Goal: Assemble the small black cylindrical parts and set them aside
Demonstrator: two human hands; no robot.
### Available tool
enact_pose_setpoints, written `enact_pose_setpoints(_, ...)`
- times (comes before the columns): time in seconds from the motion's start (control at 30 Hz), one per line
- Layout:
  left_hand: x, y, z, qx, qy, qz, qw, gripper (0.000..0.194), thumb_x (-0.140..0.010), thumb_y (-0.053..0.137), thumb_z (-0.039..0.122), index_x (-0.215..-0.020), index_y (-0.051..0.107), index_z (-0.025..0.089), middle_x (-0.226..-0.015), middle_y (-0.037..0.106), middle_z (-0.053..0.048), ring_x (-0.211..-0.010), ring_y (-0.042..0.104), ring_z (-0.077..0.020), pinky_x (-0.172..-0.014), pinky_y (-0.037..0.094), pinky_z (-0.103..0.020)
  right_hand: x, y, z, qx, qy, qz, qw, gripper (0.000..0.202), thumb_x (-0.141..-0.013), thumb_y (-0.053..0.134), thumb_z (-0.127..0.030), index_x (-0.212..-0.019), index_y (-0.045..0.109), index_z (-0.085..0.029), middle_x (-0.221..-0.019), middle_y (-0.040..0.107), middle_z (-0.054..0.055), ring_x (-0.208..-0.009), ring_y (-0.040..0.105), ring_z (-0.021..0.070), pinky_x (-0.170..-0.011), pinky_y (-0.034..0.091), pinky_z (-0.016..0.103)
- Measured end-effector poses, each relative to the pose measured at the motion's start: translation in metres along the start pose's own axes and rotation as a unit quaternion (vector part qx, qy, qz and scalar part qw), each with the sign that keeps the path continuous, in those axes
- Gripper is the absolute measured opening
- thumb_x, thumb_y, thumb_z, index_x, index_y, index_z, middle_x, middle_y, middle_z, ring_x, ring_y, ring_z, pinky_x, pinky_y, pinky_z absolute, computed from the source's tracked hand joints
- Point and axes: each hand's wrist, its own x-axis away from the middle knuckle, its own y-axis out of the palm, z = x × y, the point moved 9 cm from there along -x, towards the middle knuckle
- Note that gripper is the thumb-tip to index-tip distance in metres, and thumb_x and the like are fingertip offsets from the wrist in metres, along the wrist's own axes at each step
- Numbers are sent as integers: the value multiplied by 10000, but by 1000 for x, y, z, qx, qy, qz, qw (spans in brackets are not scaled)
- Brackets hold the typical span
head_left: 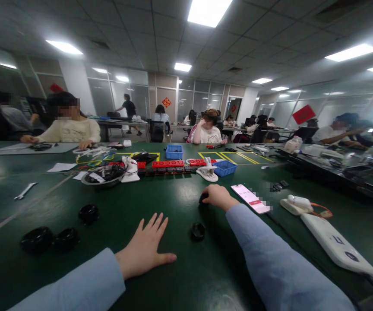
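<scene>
My left hand [146, 248] lies flat on the green table with its fingers spread and nothing under them that I can see. Farther out, my right hand [219, 196] has its fingers closed on a small black object [203, 198], mostly hidden by the fingers; its kind does not show. Between the hands, nearer to me, sits a black ring-shaped coil [198, 232]. To the left are more shiny black coils: a large one [36, 239], a smaller one [66, 238] touching or close to it, and another [88, 214] behind them.
A phone [250, 198] and a white power bank [338, 244] lie right of my right arm. Ahead stand red power strips [168, 166], blue bins [224, 168] and a metal bowl of cables [104, 183]. A wrench [26, 191] rests far left. Several people sit beyond.
</scene>
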Motion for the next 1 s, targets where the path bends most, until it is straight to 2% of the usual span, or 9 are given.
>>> enact_pose_setpoints(0.13,0,2,-2,5,5,9,1000,1023,-664,299,820,-1408,123,140,-1464,55,-134,-1339,35,-321,-1045,110,-560,29,12,45,-28,33,12,999,281,-868,525,-322,-1106,546,-173,-1099,573,72,-961,564,199,-829,460,392)
enact_pose_setpoints(0.2,0,3,-2,5,6,12,1000,1019,-666,292,821,-1409,121,143,-1464,54,-133,-1339,33,-322,-1045,110,-560,51,17,63,-40,51,28,998,328,-822,575,-293,-1132,563,-185,-1107,600,78,-991,568,223,-840,455,351)
enact_pose_setpoints(0.3,0,3,-3,5,3,11,1000,1014,-669,302,815,-1409,119,146,-1465,48,-132,-1338,29,-324,-1046,107,-559,89,22,81,-52,62,46,996,329,-794,576,-273,-1112,599,-192,-1107,618,76,-1009,569,237,-852,443,324)
enact_pose_setpoints(0.43,0,2,-2,10,7,11,1000,1004,-677,315,806,-1409,107,150,-1466,40,-132,-1338,24,-325,-1044,101,-563,140,34,100,-60,81,52,994,341,-755,582,-298,-1080,628,-206,-1073,633,84,-985,580,260,-832,450,358)
enact_pose_setpoints(0.53,0,2,-2,14,9,9,1000,998,-682,305,805,-1408,104,150,-1466,40,-132,-1340,22,-320,-1046,98,-558,164,40,116,-103,101,84,986,344,-715,603,-369,-1032,648,-245,-1030,648,65,-956,590,256,-813,455,352)
enact_pose_setpoints(0.7,1,3,-2,19,8,10,1000,1010,-678,315,807,-1407,102,141,-1467,36,-136,-1339,20,-326,-1044,89,-564,171,54,136,-203,168,160,951,359,-669,592,-499,-904,655,-235,-904,665,64,-834,618,258,-702,479,346)
enact_pose_setpoints(0.8,1,3,-2,14,4,15,1000,1003,-683,311,805,-1407,112,141,-1467,49,-140,-1339,28,-327,-1043,91,-567,173,62,142,-253,212,229,916,410,-698,538,-506,-970,622,-211,-911,659,68,-805,620,239,-688,484,331)
enact_pose_setpoints(0.87,1,3,-2,10,6,13,1000,995,-687,301,805,-1408,115,144,-1466,57,-141,-1340,36,-324,-1043,96,-565,173,67,142,-274,212,257,902,419,-698,531,-494,-995,616,-211,-925,659,61,-803,619,232,-699,483,326)
enact_pose_setpoints(1.0,2,1,1,-1,7,14,1000,986,-694,290,803,-1409,116,146,-1467,51,-139,-1340,37,-322,-1043,105,-561,171,68,147,-268,201,292,896,443,-709,520,-474,-1034,616,-190,-937,655,73,-825,613,241,-728,471,335)
